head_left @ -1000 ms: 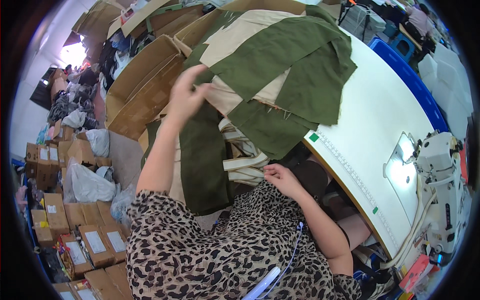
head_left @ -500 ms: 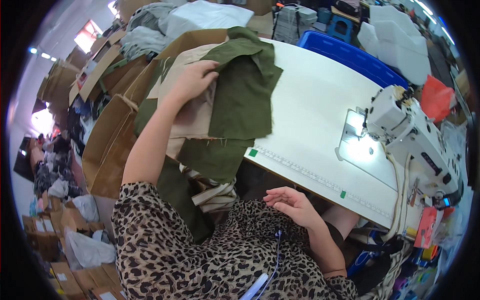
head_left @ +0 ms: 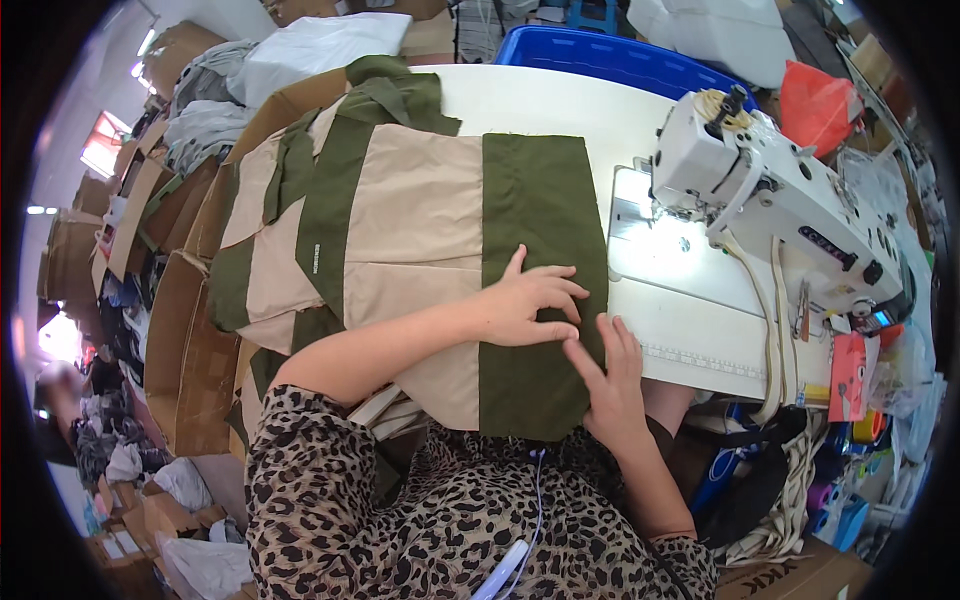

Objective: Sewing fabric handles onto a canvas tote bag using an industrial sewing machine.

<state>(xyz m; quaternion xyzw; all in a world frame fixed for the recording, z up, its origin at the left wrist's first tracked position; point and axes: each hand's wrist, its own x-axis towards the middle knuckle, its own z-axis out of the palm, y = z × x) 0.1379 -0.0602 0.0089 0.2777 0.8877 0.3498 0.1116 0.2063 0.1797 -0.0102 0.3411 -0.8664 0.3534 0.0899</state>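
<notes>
A sewn fabric piece with tan and olive-green panels (head_left: 415, 205) lies across the left half of the white table, its near edge hanging over the front toward my lap. My left hand (head_left: 525, 300) rests palm down on the green end panel (head_left: 535, 200), fingers spread. At that panel's right edge is my right hand (head_left: 612, 385), its fingers stretched out and its thumb side touching the cloth. More green and tan pieces (head_left: 270, 250) are heaped to the left. Right of the cloth stands a white sewing machine (head_left: 790, 210), its lamp lighting the needle plate (head_left: 670, 245).
The white tabletop (head_left: 540, 95) has a ruler strip (head_left: 700, 360) along its front edge. A blue plastic bin (head_left: 620, 65) stands behind it. Cardboard (head_left: 190, 350) borders the left side. Cream straps (head_left: 780, 320) hang by the machine, near a red bag (head_left: 818, 105).
The tan and green piece now lies spread toward the machine. My left hand has come from the far-left pile onto it, and my right hand has moved from my lap to its edge. The view has shifted right.
</notes>
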